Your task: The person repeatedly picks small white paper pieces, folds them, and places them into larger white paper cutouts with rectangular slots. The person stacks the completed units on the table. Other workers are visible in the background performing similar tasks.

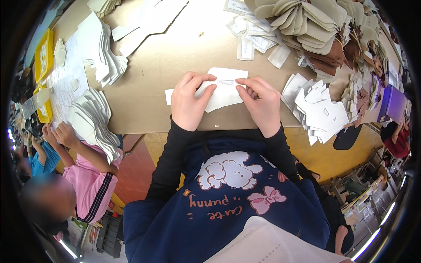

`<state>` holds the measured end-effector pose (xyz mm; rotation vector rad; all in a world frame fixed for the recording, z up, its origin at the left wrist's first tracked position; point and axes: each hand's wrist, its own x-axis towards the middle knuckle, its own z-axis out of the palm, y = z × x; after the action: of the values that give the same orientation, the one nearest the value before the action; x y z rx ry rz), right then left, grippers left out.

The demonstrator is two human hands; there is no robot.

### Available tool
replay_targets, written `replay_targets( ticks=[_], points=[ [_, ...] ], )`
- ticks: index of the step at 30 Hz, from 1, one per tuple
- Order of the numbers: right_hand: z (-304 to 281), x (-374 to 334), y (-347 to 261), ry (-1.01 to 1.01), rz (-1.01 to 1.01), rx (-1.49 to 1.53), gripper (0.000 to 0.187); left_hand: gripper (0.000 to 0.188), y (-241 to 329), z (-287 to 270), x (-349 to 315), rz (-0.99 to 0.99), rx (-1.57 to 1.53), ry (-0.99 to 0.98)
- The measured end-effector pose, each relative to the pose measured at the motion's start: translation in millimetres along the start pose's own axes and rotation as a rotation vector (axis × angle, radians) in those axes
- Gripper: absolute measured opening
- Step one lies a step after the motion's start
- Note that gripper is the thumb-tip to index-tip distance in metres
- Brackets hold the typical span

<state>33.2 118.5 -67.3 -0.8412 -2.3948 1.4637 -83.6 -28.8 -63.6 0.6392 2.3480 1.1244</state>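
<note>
A person's two bare hands meet over a brown tabletop (pixel 147 94), near the middle of its near edge. Between them a white cut piece (pixel 228 100) lies flat, with a small printed label (pixel 226 82) on its upper part. The left hand (pixel 193 94) is loosely curled, thumb and index finger close together at the label's left end; the right hand (pixel 261 98) mirrors it at the right end. Whether either one pinches or only presses cannot be told.

The label appears to be in position, though whether it is fixed is unclear. Nearer the right corner, a fanned pile of white pieces (pixel 322 107) shows one with a small rectangular mark, perhaps finished work. Bundled white pieces (pixel 90 111) at the left end look unlabelled, so probably remain to be done. Printed packets (pixel 258 39) lie toward the far edge, right of centre.
</note>
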Motion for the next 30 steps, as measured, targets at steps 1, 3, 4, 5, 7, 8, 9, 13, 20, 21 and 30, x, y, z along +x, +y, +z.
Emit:
replay_targets(
  ticks=[1,3,4,5,7,8,9,13,20,21,30],
  points=[
    [0.0,0.2,-0.3,0.002,-0.002,-0.001,0.017,0.016,0.2,1.0,-0.4,0.006,-0.002,0.008],
    [0.0,0.4,-1.4,0.006,-0.007,-0.003,0.017,0.015,0.9,2.1,-1.0,-0.004,0.003,0.008],
    [-0.1,0.2,-2.1,-0.001,0.004,-0.014,0.017,0.014,1.4,2.3,-1.0,-0.007,0.002,0.010],
    [-0.2,-0.3,-2.9,-0.007,0.016,-0.024,0.018,0.014,2.0,2.3,-0.7,-0.005,0.006,0.009],
    [0.7,-2.0,-5.1,0.005,0.026,-0.055,0.019,0.014,3.6,1.9,-0.4,-0.020,0.015,0.000],
    [2.0,-3.3,-6.4,0.023,0.024,-0.076,0.019,0.014,4.5,1.9,-0.4,-0.026,0.016,0.004],
    [3.7,-4.0,-7.4,0.036,0.022,-0.090,0.020,0.014,5.5,2.0,-0.7,-0.048,0.018,0.001],
    [10.8,-4.2,-9.0,0.100,-0.095,-0.188,0.025,0.015,8.3,5.3,-3.8,-0.040,0.218,0.020],
    [11.3,-3.9,-8.2,-0.009,-0.048,-0.089,0.031,0.020,1.0,6.9,-2.9,0.005,0.219,0.033],
    [10.7,-3.5,-8.0,-0.013,-0.050,-0.088,0.031,0.020,0.2,6.4,-2.4,0.007,0.217,0.024],
    [9.0,4.2,-10.6,-0.029,-0.007,-0.110,0.028,0.022,8.6,13.4,-2.2,-0.041,0.251,0.071]
  ],
)
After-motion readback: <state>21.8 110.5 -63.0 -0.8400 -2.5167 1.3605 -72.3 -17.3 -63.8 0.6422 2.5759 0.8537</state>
